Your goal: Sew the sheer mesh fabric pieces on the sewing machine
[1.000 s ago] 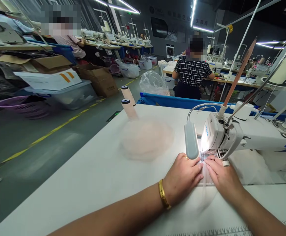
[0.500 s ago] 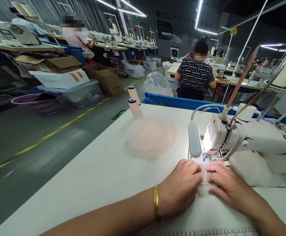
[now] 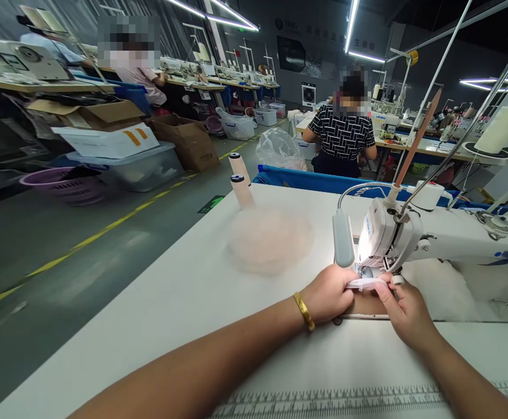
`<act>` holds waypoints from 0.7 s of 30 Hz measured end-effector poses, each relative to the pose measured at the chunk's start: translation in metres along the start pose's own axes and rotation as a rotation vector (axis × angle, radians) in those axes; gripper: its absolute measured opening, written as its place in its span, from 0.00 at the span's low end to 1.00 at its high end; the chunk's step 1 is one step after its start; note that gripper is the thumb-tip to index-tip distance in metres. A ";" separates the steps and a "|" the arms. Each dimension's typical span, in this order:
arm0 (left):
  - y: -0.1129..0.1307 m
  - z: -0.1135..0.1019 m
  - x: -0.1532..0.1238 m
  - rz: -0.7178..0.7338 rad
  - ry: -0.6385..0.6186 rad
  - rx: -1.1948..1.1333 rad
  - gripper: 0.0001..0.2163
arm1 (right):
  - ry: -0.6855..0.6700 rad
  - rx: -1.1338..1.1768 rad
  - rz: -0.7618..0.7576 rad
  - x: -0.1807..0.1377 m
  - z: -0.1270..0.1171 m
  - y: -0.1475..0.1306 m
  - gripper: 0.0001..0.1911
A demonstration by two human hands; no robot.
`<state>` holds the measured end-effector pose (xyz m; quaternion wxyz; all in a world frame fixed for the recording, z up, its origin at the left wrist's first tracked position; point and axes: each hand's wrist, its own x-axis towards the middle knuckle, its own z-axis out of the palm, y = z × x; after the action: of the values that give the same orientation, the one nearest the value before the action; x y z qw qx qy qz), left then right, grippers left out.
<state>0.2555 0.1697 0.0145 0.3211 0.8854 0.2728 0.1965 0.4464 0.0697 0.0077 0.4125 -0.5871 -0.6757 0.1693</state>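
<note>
My left hand (image 3: pixel 330 294) and my right hand (image 3: pixel 404 311) both pinch a small strip of sheer white fabric (image 3: pixel 365 284), stretched between them just in front of the needle of the white sewing machine (image 3: pixel 437 238). The machine's lamp (image 3: pixel 343 238) lights the spot. A gold bangle sits on my left wrist. A heap of pale pink mesh pieces (image 3: pixel 271 238) lies on the white table (image 3: pixel 184 314) to the left of my hands. White fabric (image 3: pixel 441 291) is bunched under the machine arm behind my right hand.
Two thread cones (image 3: pixel 240 180) stand at the table's far edge, with a blue bin (image 3: pixel 306 179) behind it. A person in a patterned top (image 3: pixel 343 137) works ahead; another person (image 3: pixel 140 75) sits at far left. Cardboard boxes (image 3: pixel 188 142) and plastic tubs line the aisle.
My hands lay flat on the fabric at the needle before; now they have lifted the strip, each pinching one end, and sit closer to the presser foot.
</note>
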 end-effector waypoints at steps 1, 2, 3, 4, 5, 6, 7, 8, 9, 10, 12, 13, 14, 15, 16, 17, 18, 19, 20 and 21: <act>0.000 -0.001 0.000 0.003 -0.008 -0.030 0.08 | -0.003 0.014 0.019 0.000 0.000 0.000 0.19; 0.001 -0.001 0.001 0.010 -0.015 -0.060 0.08 | -0.006 0.021 0.028 0.000 -0.001 0.000 0.19; 0.001 -0.002 0.001 0.023 -0.017 -0.085 0.09 | -0.014 0.023 0.027 0.000 -0.001 0.001 0.19; 0.002 -0.002 0.001 0.046 -0.014 -0.102 0.10 | -0.029 0.018 0.015 0.000 -0.003 0.001 0.19; 0.002 -0.002 0.000 0.077 -0.005 -0.106 0.11 | -0.049 0.004 -0.005 -0.001 -0.004 0.001 0.19; 0.002 -0.001 -0.001 0.119 0.010 -0.090 0.12 | -0.075 -0.020 -0.032 -0.001 -0.006 0.001 0.18; 0.001 -0.001 -0.003 0.173 0.030 -0.051 0.13 | -0.109 -0.057 -0.071 -0.002 -0.008 0.001 0.18; 0.001 0.001 -0.006 0.232 0.049 0.006 0.14 | -0.147 -0.105 -0.125 -0.003 -0.009 0.001 0.17; 0.000 0.002 -0.010 0.288 0.064 0.070 0.15 | -0.187 -0.159 -0.188 -0.004 -0.011 0.001 0.16; 0.000 0.004 -0.015 0.335 0.070 0.131 0.14 | -0.225 -0.213 -0.253 -0.005 -0.012 0.000 0.15; -0.001 0.006 -0.025 0.391 0.064 0.217 0.11 | -0.283 -0.295 -0.359 -0.007 -0.014 -0.001 0.15; -0.001 0.007 -0.029 0.400 0.056 0.239 0.09 | -0.296 -0.317 -0.386 -0.007 -0.014 -0.002 0.15; -0.001 0.008 -0.033 0.404 0.051 0.254 0.08 | -0.302 -0.330 -0.398 -0.008 -0.015 -0.002 0.14; -0.001 0.008 -0.035 0.407 0.050 0.266 0.08 | -0.305 -0.338 -0.401 -0.009 -0.015 -0.003 0.14; -0.001 0.008 -0.037 0.409 0.051 0.275 0.08 | -0.308 -0.345 -0.400 -0.009 -0.015 -0.003 0.14; 0.000 0.008 -0.037 0.412 0.054 0.283 0.08 | -0.311 -0.351 -0.395 -0.009 -0.015 -0.002 0.13; 0.000 0.007 -0.037 0.413 0.060 0.288 0.08 | -0.314 -0.358 -0.388 -0.009 -0.015 -0.002 0.12; 0.000 0.007 -0.036 0.412 0.064 0.293 0.08 | -0.315 -0.367 -0.378 -0.009 -0.015 -0.001 0.11; -0.001 0.007 -0.034 0.409 0.067 0.298 0.08 | -0.314 -0.377 -0.368 -0.008 -0.015 0.000 0.10; -0.001 0.007 -0.033 0.405 0.070 0.304 0.08 | -0.310 -0.388 -0.361 -0.008 -0.014 0.002 0.10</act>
<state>0.2335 0.1473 0.0033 0.1288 0.9527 0.1271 0.2443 0.4581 0.0593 0.0124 0.2082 -0.4924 -0.8437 0.0486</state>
